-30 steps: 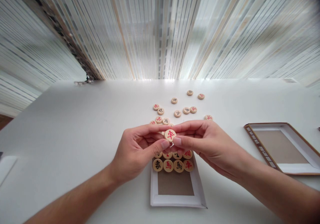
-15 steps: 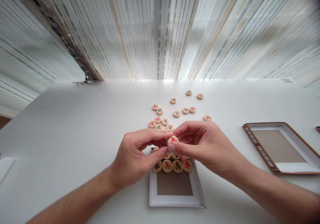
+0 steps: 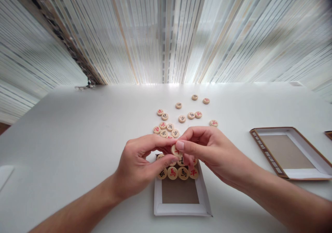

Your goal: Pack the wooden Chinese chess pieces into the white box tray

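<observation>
One left hand (image 3: 137, 162) and one right hand (image 3: 216, 150) are counted above the near tray (image 3: 181, 208), with one held disc (image 3: 175, 151) between. Inside it, four front-row discs (image 3: 172, 173) and at least four partly hidden are seen; beyond it, fifteen loose discs (image 3: 182, 119), seven red-marked, eight black-marked. Right of it, one second tray (image 3: 287, 153) is shown.

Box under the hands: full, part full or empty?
Part full. Discs sit toward the far end of the box; its brown base shows bare nearer the camera. Left hand and right hand partly hide the far end.
</observation>
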Demonstrator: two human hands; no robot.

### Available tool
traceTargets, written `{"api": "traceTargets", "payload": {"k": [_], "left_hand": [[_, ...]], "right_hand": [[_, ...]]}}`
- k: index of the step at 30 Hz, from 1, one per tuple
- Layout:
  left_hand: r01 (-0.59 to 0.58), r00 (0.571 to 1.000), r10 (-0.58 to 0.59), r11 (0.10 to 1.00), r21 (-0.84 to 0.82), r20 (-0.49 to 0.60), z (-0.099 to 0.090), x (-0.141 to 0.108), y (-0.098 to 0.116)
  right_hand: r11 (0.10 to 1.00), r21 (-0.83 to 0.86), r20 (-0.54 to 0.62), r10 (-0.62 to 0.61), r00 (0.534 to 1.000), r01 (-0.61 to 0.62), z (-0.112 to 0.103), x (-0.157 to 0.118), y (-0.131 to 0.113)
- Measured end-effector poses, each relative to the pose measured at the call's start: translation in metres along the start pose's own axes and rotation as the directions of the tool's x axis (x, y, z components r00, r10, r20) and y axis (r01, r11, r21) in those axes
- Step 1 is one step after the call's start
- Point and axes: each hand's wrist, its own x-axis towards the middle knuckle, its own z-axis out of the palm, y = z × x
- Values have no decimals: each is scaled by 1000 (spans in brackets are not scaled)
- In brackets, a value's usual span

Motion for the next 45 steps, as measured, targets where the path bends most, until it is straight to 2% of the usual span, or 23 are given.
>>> {"api": "traceTargets", "payload": {"k": [4,11,14,18,25,29,34,45], "left_hand": [[51,998,-53,995,-87,-19,-1,0,2],[113,992,-118,989,-95,-50,-2,-1,1],[104,993,-108,992,-75,-51,-1,0,2],[39,999,-38,999,29,-30,0,1,4],[-50,999,48,989,138,19,-1,0,4],[-40,999,39,996,84,19,1,-1,5],[-28,999,26,999,36,40,0,1,7],[25,999,-25,1000,-16,-35,-2,0,6]], "right_hand": [[997,70,22,30,999,-32,0,-1,-2],[998,66,49,15,999,-18,-2,-1,0],[998,48,34,39,999,-41,1,-1,0],[996,0,13,87,996,-87,5,-2,-1],[998,-58,31,26,999,-24,1,-4,1],[997,-81,31,6,1000,-3,2,-4,-1],[999,-49,92,20,996,-15,3,-4,-5],[997,55,158,43,987,-52,-1,-4,-6]]}}
